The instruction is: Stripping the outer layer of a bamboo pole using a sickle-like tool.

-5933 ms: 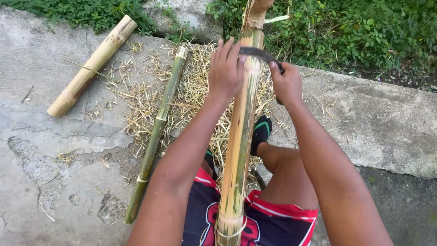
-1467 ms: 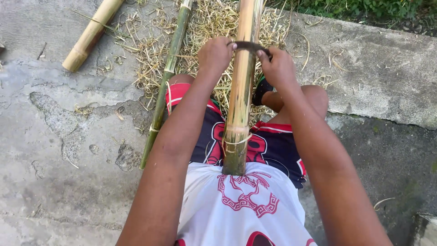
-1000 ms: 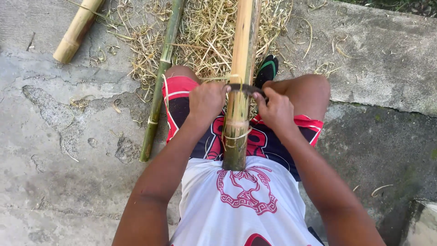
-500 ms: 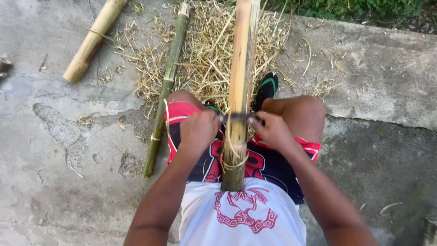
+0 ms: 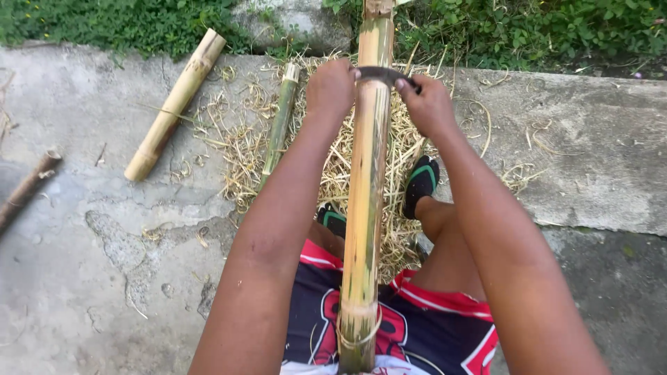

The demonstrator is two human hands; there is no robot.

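Note:
A long yellow-green bamboo pole [image 5: 366, 201] runs from my lap up and away between my knees. A dark curved blade [image 5: 383, 73] lies across the pole near its far end. My left hand [image 5: 332, 87] grips the blade's left end and my right hand [image 5: 426, 105] grips its right end, both arms stretched out. A curl of shaved bamboo hangs around the pole's near end [image 5: 358, 333].
A thin green bamboo stick [image 5: 279, 125] and a short thick tan bamboo piece [image 5: 175, 104] lie on the concrete at left, with a brown stick [image 5: 28, 187] at the far left. Straw-like shavings [image 5: 243, 149] cover the ground. Grass [image 5: 528, 28] lines the far edge.
Both hands have pushed the blade from near my lap out along the pole to its far end. Before that they drew it toward my body.

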